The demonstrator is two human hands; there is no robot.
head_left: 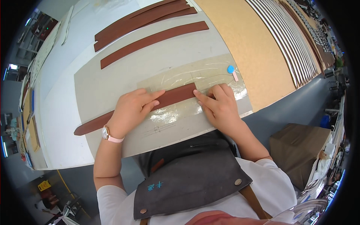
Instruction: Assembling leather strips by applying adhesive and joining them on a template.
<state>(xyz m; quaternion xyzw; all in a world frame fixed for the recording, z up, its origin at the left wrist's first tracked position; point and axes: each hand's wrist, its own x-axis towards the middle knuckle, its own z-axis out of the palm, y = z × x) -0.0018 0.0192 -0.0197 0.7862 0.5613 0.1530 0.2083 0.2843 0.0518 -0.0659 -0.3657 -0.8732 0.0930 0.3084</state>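
A reddish-brown strip [175,95], leather-like, lies slantwise on a grey mat [112,80]. Its left end tapers to a rounded tip; its right end is cut straight. My left hand [131,108] rests over the strip's middle, with index finger and thumb pressed on it and the other fingers curled. At the straight end, my right hand [219,107] holds the corner with its index fingertip, its thumb tucked close below. Beneath the strip's right half is a shiny clear sheet [165,117]. What lies under my left palm is hidden.
Another brown strip [153,42] lies farther off, before a stack of brown strips [146,18]. A blue round piece [230,69] with a pink tab sits at the mat's right. Beyond the tan board [240,37] stand rows of striped strips [288,41]. A brown-covered box [296,150] stands lower right.
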